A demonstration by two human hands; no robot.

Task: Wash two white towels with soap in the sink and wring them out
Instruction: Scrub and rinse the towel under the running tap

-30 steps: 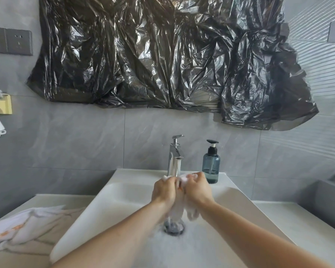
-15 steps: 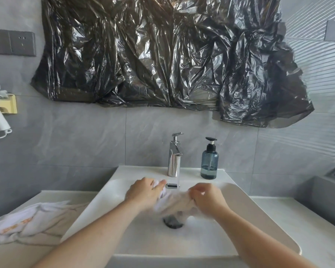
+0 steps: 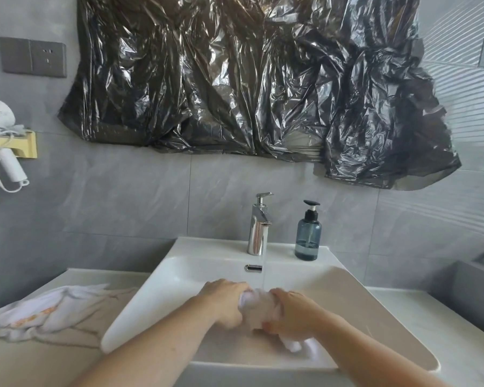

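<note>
Your left hand (image 3: 226, 302) and right hand (image 3: 290, 312) are both curled tight around one bunched white towel (image 3: 256, 308), holding it low in the sink (image 3: 179, 277) right under the running stream from the tap (image 3: 259, 224). A loose tail of it hangs out below your right wrist. Soaked cloth like this is likely heavy, limp and slick with soap, so keep your grips close together on the thick middle of the roll, where a twist should bite, instead of on the floppy ends. The second towel (image 3: 48, 311) lies crumpled on the bench (image 3: 430, 325) to the left of the sink, and the soap bottle (image 3: 308, 236) stands on the rim beside the tap
</note>
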